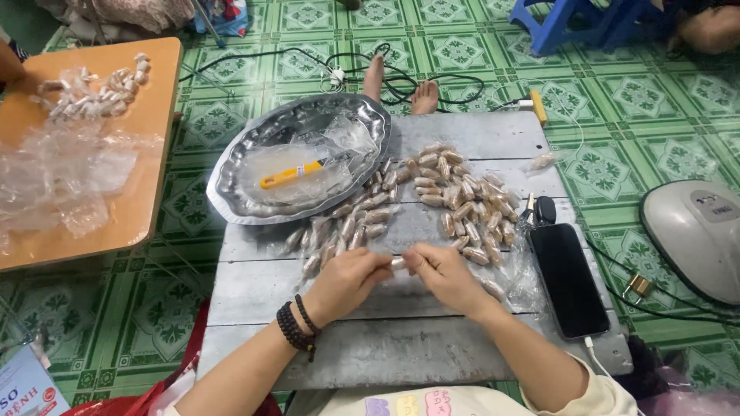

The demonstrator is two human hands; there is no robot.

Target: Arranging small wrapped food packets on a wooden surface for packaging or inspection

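Taking the grey wooden desk (pixel 432 339) as the mark and going left to right. Well off its left side stands an orange table (pixel 146 208) carrying crumpled clear wrappers (pixel 62 177) and a small heap of wrapped pieces (pixel 96 96); another person's hand (pixel 11 73) shows at that table's far left corner.

On the desk's far left corner a dented metal tray (pixel 231 185) sits tilted, overhanging the edge. In it lie loose clear film (pixel 301 169) and a yellow cutter (pixel 297 171) under the film.

Just in front of the tray, a spill of small wrapped sweets (pixel 347 227) runs down toward the near middle of the desk. There the left hand (pixel 347 281), with dark bead bracelets (pixel 297 327) on its wrist, and the right hand (pixel 443 273) meet fingertip to fingertip, both pinching one wrapped sweet (pixel 398 263) by its ends, just above the desk top.

Right of the hands, a bigger pile of sweets (pixel 462 204) lies on a clear sheet. At the desk's right edge a black phone (pixel 566 281) lies face up with a white cable plugged in at its near end, and a dark key fob (pixel 543 209) sits just beyond it. On the green tiled floor (pixel 617 154) right of the desk is a grey rounded appliance (pixel 694 235); beyond the desk's far edge, two bare feet (pixel 401 85) and black cables.
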